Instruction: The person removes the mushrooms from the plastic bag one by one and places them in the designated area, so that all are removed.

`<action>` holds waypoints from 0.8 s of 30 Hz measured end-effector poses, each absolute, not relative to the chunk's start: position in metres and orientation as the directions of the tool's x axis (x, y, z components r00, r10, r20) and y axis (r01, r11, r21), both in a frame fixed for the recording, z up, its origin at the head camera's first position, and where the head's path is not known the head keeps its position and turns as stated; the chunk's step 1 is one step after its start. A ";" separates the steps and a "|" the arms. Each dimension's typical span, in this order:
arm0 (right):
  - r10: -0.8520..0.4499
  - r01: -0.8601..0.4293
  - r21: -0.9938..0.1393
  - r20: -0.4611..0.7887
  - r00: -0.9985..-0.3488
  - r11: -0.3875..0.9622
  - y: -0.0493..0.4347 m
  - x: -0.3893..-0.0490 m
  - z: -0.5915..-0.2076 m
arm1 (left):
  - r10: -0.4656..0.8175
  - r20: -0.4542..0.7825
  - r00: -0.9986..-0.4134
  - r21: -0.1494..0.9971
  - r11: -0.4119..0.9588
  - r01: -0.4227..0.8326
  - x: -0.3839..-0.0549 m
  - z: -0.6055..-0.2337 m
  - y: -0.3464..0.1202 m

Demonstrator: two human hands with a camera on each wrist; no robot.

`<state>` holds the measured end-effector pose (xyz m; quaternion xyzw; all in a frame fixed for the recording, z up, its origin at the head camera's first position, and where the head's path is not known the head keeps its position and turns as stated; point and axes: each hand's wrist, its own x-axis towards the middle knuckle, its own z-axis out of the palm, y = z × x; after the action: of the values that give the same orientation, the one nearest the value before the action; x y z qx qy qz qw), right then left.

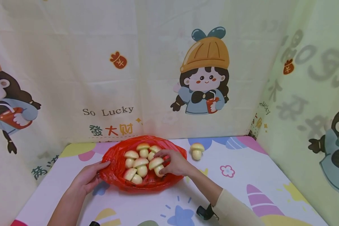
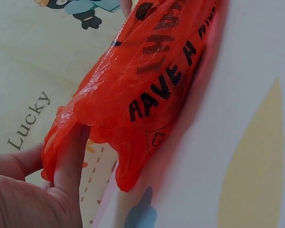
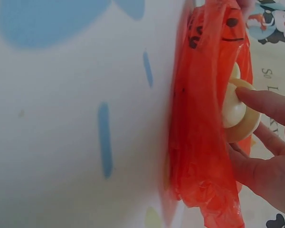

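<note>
A red plastic bag lies spread on the table with its mouth facing up. Several toy mushrooms with cream stems and pale, pink-tinged caps sit inside it. At the bag's left rim, my left hand pinches the plastic; in the left wrist view the film drapes over the fingers. My right hand reaches in from the right and holds one toy mushroom between thumb and fingers. In the right wrist view that mushroom shows beside the bag's wall, fingers touching its stem and cap.
Another toy mushroom stands on the table, right of the bag. The table has a printed cover with coloured shapes. Printed cloth hangs behind and along both sides. A black device is at the right forearm.
</note>
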<state>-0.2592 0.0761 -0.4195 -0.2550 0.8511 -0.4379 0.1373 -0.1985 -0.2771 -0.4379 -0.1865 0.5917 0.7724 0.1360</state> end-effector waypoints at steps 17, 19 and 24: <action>-0.526 -0.330 -0.816 0.036 -0.850 0.476 0.088 -0.252 -0.402 | -0.005 -0.445 -0.895 0.863 -0.270 -0.427 -0.198 -0.438 -0.276; -0.523 -0.329 -0.817 0.040 -0.852 0.473 0.089 -0.252 -0.401 | -0.004 -0.443 -0.897 0.864 -0.270 -0.426 -0.199 -0.439 -0.276; -0.503 -0.312 -0.824 0.038 -0.863 0.473 0.093 -0.252 -0.397 | -0.001 -0.445 -0.896 0.862 -0.273 -0.428 -0.199 -0.440 -0.277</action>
<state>-0.2524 0.0926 -0.3973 -0.2393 0.8518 -0.4540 0.1055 -0.1995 -0.2771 -0.4397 -0.1827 0.5871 0.7766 0.1372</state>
